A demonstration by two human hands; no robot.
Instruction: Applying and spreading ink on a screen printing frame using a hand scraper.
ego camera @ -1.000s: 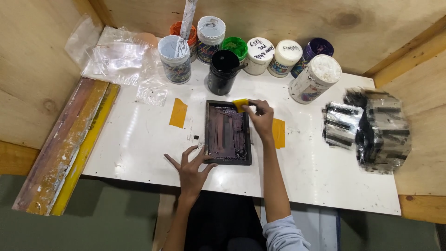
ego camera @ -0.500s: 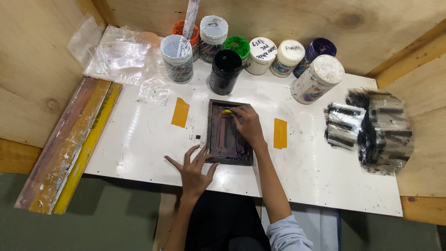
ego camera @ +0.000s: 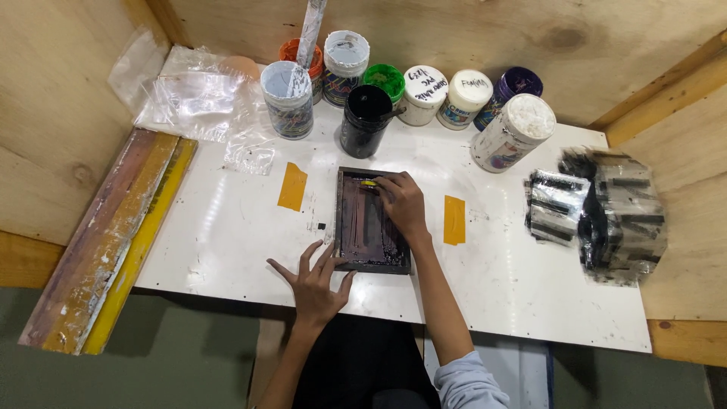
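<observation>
Gripping a yellow squeegee point(ego camera: 369, 184), right hand point(ego camera: 401, 206) now lower on frame point(ego camera: 371, 261); left hand point(ego camera: 316, 282) still splayed flat.

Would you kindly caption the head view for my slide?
Right hand presses a yellow tool inside a small dark frame; left hand steadies it.

Beyond the right hand point(ego camera: 401, 208), round paint jars stand in a row: a black jar point(ego camera: 365, 120) nearest, a white-lidded tub point(ego camera: 422, 94) with a handwritten label, and a tilted jar point(ego camera: 513, 132) with a colourful printed label. Clear plastic bags point(ego camera: 198, 98) lie far left.
</observation>
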